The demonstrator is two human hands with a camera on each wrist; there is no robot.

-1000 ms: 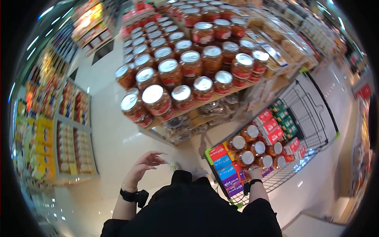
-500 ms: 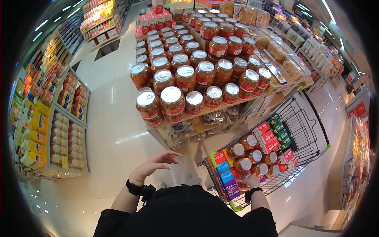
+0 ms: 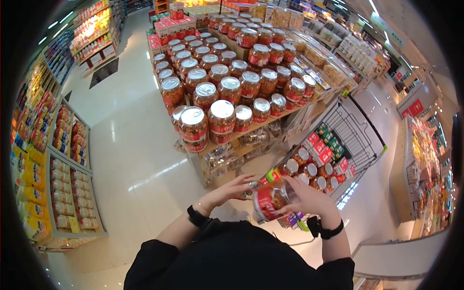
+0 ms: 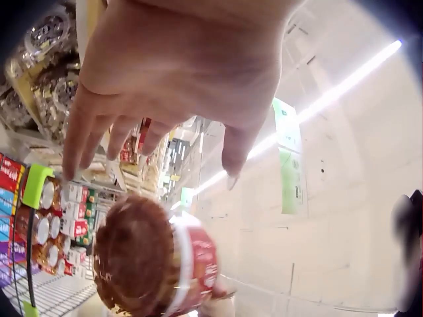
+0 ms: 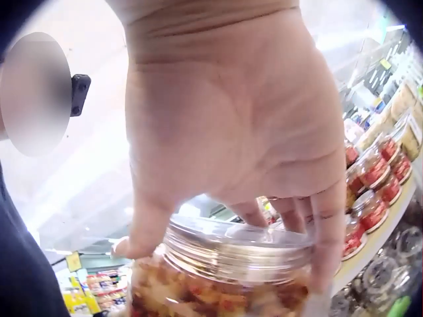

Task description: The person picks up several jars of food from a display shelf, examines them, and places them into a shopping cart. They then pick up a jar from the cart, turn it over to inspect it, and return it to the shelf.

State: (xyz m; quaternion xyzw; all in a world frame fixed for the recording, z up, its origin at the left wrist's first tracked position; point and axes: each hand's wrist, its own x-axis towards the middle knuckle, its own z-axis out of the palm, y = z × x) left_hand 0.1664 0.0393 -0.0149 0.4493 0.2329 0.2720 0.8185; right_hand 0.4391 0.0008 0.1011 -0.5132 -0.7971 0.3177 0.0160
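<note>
My right hand (image 3: 313, 197) grips a clear jar (image 3: 270, 200) with a red label and reddish-brown chunky food inside. In the right wrist view, the thumb and fingers curl round the jar's silvery lid (image 5: 238, 257) from above. The head view shows the jar tilted, its base toward my body and to the left. My left hand (image 3: 231, 190) is just left of the jar, palm toward it, with fingers loosely extended and nothing in them. The jar's base (image 4: 132, 254) faces the left wrist camera, below the left fingers.
A shopping cart (image 3: 369, 123) to the right carries several similar jars (image 3: 311, 170), red and green boxes and colourful packs. Ahead, a display shelf (image 3: 244, 137) bears rows of stacked jars (image 3: 222, 116). Shelves of bottles (image 3: 61, 195) line the left, across the tiled floor (image 3: 140, 145).
The right hand has lifted a jar out of the cart and brought it left, in front of my body. My left hand has moved right, close to the jar.
</note>
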